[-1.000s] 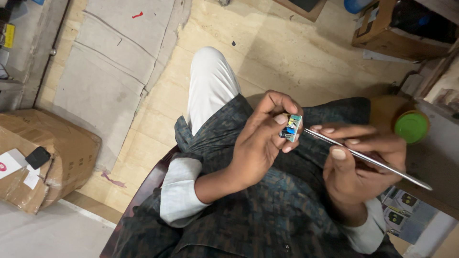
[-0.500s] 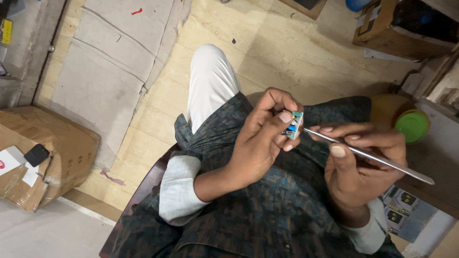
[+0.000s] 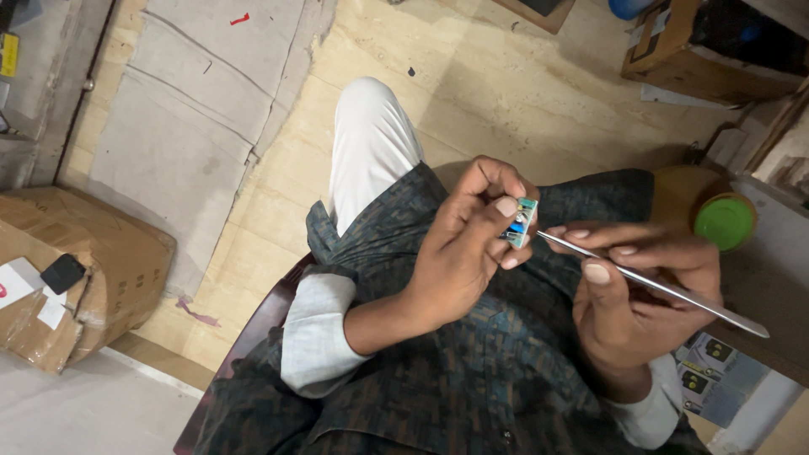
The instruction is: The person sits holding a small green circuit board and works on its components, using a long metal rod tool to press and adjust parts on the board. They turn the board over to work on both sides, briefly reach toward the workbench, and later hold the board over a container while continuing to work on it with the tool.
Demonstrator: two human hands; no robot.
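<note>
The left hand (image 3: 459,253) pinches a small circuit board (image 3: 522,222) between thumb and fingertips, held up over the lap near the centre of the view, its blue-green face turned toward the right hand. The right hand (image 3: 640,295) has its grip closed around a thin metal spudger (image 3: 653,286), thumb on top and fingers beneath. The shaft runs from about 4 o'clock up to a tip that meets the board's lower edge, touching or very nearly so; the exact contact is too small to tell.

To work this well, I would judge that the left pinch should stay on the board's edges, clear of the face the tip addresses, so the fingers neither block the tool nor bear on small parts. The spudger wants a shallow angle and light pressure, with the right hand braced against the left or the lap, so a slip does not drive the tip across the board or into a fingertip.

Around them: a green round lid (image 3: 725,221) at 3 o'clock on a counter (image 3: 763,316) edge, a cardboard box (image 3: 80,274) at 9 o'clock on the floor, a small black device (image 3: 62,273) lying on it, and flattened cardboard sheets (image 3: 194,118) toward 11 o'clock.
</note>
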